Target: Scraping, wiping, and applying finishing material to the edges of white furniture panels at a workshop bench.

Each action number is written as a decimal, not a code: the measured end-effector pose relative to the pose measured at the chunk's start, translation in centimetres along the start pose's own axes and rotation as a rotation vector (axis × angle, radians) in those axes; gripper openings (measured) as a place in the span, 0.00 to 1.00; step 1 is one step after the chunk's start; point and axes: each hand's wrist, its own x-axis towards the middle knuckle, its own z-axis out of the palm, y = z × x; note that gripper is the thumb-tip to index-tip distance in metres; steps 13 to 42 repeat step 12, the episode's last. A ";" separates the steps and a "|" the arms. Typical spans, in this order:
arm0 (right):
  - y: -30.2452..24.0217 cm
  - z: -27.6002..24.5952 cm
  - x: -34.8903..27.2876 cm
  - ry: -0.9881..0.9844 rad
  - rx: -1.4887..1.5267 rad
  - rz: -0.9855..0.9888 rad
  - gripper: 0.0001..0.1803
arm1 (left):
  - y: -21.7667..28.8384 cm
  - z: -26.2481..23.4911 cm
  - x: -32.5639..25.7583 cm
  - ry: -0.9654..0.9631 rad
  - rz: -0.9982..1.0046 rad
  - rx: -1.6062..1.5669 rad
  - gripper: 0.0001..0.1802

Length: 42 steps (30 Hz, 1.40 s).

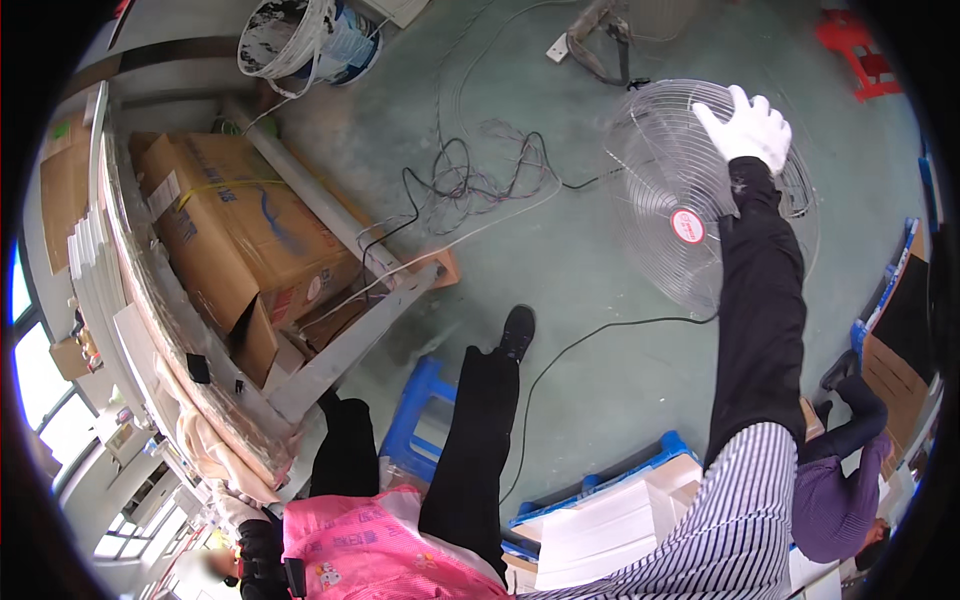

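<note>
My right hand, in a white glove, lies on the upper right part of a floor fan's round wire guard. Its thumb points left and its fingers are spread, touching the wires. A black sleeve covers that forearm. The fan has a red and white round badge at its centre. At the lower left, my left hand, also in a pale glove, is beside cream cloth at the workbench edge. Its fingers are too small and partly hidden to make out.
Tangled cables lie on the green floor. An open cardboard box sits under the workbench frame. A blue stool is beside my legs. A paint-smeared bucket, a red stool and a person in purple stand farther around.
</note>
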 end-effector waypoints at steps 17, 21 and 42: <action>-1.0 -1.0 -3.0 -0.009 -0.087 -0.221 0.43 | -2.1 -3.0 2.7 -0.081 0.011 -0.130 0.16; -1.0 -1.0 -3.0 -0.009 -0.087 -0.221 0.43 | -2.1 -3.0 2.7 -0.081 0.011 -0.130 0.16; -1.0 -1.0 -3.0 -0.009 -0.087 -0.221 0.43 | -2.1 -3.0 2.7 -0.081 0.011 -0.130 0.16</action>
